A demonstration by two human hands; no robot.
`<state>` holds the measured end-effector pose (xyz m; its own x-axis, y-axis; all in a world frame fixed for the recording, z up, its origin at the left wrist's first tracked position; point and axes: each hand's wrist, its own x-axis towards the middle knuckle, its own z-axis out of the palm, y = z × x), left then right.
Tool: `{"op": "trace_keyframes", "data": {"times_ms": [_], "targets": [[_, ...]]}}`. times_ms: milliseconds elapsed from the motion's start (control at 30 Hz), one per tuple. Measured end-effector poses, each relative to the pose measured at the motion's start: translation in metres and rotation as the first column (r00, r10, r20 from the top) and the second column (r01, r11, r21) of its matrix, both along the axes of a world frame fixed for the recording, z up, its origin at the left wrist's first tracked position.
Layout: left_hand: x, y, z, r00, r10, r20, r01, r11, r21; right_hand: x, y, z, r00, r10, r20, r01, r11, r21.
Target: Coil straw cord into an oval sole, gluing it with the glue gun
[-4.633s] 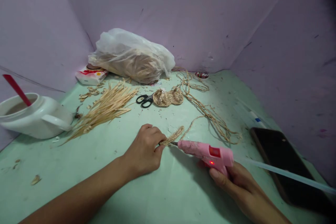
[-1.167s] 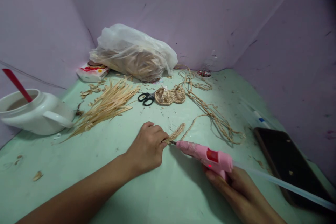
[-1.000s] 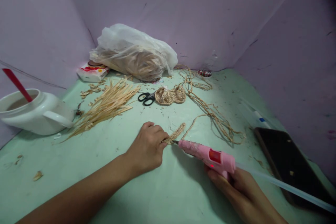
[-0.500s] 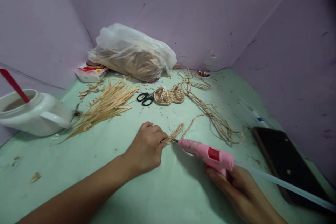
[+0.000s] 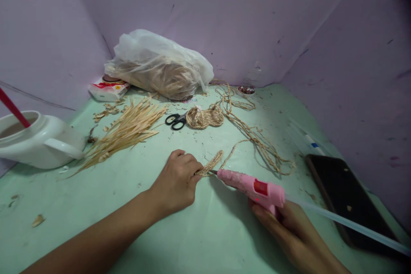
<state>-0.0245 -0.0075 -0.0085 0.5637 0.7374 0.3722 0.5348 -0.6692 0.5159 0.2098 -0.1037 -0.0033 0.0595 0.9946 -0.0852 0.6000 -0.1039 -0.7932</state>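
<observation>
Here you are, midway across the table [image 5: 192,239], nearer its near edge than its far one, with the braid [image 5: 212,164] pinched in your left hand [image 5: 176,182], thumb and fingers closed on its left end. Your right hand [image 5: 293,227] wraps the handle of the pink glue gun [image 5: 239,182]; your trigger finger is hidden, so I can't tell whether it's squeezing. The nozzle sits right at the braid, though contact is too small to call. How far along? By the look of it, partway: the braid is plaited and bent into a narrow strip, while a good length of loose cord [image 5: 266,150] lies unshaped toward the table's right edge. Farther back, the woven piece [image 5: 205,118] beside the scissors [image 5: 177,121] looks shaped already, and the straw [image 5: 131,124] on the left side lies unplaited. I'd judge the gluing of this strip as the part in hand, and not complete. Now the line of it: the braid's long axis slants from your fingertips toward the far right corner, free end pointing away from you; the gun runs crosswise to meet it, nozzle aimed left and slightly toward the far edge.
</observation>
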Motion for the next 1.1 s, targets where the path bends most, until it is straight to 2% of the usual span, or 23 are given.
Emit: {"op": "trace_keyframes", "data": {"times_ms": [367,533,900,1100], "targets": [[0.000,0.001,0.000,1.000,0.004,-0.001,-0.004,1.000,0.010,0.017,0.003,-0.006,0.992,0.111,0.055,-0.107,0.992,-0.068],[0.001,0.000,0.001,1.000,0.001,0.006,-0.001,1.000,0.000,0.012,0.003,-0.004,0.995,0.047,0.083,-0.045,0.999,-0.025],[-0.001,0.000,0.000,1.000,0.000,0.000,0.000,1.000,-0.026,0.011,0.003,-0.006,0.994,0.020,0.111,-0.021,1.000,0.011],[0.000,0.000,0.001,1.000,0.000,0.018,0.000,1.000,-0.019,0.005,0.006,0.004,0.999,-0.027,0.037,0.026,0.999,0.035]]}}
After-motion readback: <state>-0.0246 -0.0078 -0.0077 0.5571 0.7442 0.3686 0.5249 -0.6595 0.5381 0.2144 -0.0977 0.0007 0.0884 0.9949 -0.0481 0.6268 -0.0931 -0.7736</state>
